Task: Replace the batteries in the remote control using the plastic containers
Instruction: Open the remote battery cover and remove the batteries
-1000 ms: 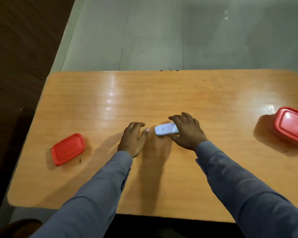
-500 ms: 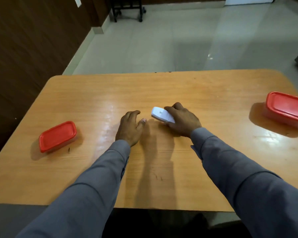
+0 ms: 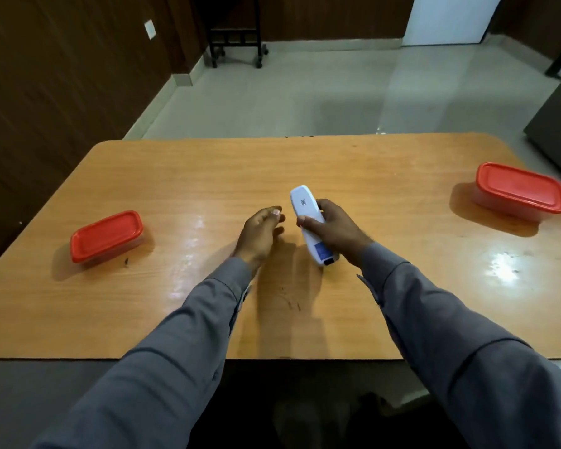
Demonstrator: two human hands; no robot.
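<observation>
A white remote control (image 3: 306, 211) is lifted off the table with its back side up, showing a small code label and a blue sticker. My right hand (image 3: 336, 233) is shut around its right edge, thumb across the back. My left hand (image 3: 261, 233) hovers just left of the remote, fingers loosely curled, holding nothing. A small plastic container with a red lid (image 3: 107, 236) stands closed at the table's left. A larger red-lidded container (image 3: 520, 191) stands closed at the far right.
The wooden table (image 3: 386, 176) has rounded corners; its near edge runs just below my forearms. Beyond it lie a pale tiled floor, dark wood walls and a black wheeled stand (image 3: 235, 43) at the back.
My right hand has picked the remote up from the table and turned it lengthwise, back side up. My left hand has lifted off the table. The camera has tilted up.
</observation>
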